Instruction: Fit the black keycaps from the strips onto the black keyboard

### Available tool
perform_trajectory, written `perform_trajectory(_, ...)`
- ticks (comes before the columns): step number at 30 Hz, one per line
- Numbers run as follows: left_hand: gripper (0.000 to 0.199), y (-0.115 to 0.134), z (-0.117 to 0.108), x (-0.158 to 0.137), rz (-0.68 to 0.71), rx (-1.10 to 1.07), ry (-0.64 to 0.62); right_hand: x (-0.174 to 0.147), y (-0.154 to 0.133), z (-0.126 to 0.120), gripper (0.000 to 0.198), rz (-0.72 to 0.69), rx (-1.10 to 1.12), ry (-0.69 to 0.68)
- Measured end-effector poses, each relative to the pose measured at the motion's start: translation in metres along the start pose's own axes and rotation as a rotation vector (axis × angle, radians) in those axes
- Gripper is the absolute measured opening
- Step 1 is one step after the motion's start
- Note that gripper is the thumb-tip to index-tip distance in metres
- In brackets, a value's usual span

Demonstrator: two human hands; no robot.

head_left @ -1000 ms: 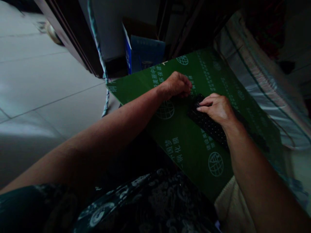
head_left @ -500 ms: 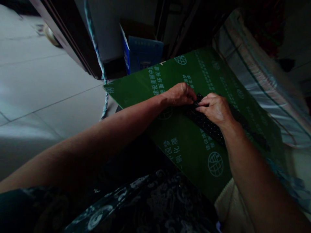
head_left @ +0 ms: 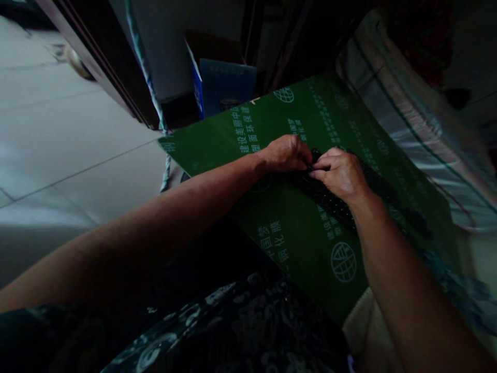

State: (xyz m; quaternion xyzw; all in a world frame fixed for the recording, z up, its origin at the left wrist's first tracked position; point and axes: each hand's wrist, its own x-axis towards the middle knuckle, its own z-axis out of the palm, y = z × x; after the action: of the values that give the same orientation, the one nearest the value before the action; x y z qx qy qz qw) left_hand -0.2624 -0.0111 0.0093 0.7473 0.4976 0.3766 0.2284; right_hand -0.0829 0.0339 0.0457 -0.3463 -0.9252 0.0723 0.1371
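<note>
On the green printed board (head_left: pixel 217 140) lies a long black strip dotted with rows of small white specks (head_left: pixel 330 202); its exact kind is too dark to tell. My left hand (head_left: pixel 287 154) is closed at the strip's far left end, fingertips pinched on a small dark piece. My right hand (head_left: pixel 341 171) meets it there from the right, thumb and fingers pressed together on the same spot. What sits between the fingertips is mostly hidden. Right of my right hand, another dark, lumpy strip (head_left: pixel 388 191) lies along the board.
A blue open carton (head_left: pixel 227 85) stands behind the board's far edge. A cloth-wrapped cord (head_left: pixel 149 88) hangs at the left beside dark furniture (head_left: pixel 104 62). At the right is a pale padded bundle (head_left: pixel 411 103); beige cloth (head_left: pixel 368 321) lies by the near edge.
The view has shifted slightly, so the board and carton appear a little farther left. Both hands stay together at the strip's end, with only small finger movement.
</note>
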Motion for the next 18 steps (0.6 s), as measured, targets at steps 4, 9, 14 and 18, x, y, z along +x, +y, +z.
perform_trajectory(4,0.021,-0.0020,0.0003,-0.0001,0.015,-0.018,0.008,0.0001,0.0014,0.0003,0.007,0.002,-0.001,-0.008)
perform_trajectory(9,0.020,-0.0026,0.0000,0.0003,0.015,-0.009,-0.003,-0.0009,-0.0016,-0.0006,0.006,-0.008,-0.025,-0.019)
perform_trajectory(14,0.021,-0.0031,0.0003,0.0003,0.004,-0.015,0.006,-0.0057,-0.0033,0.0024,0.006,-0.017,-0.041,0.008)
perform_trajectory(18,0.023,-0.0029,0.0009,0.0002,-0.013,-0.028,0.001,-0.0094,-0.0020,0.0054,0.009,-0.028,-0.074,0.020)
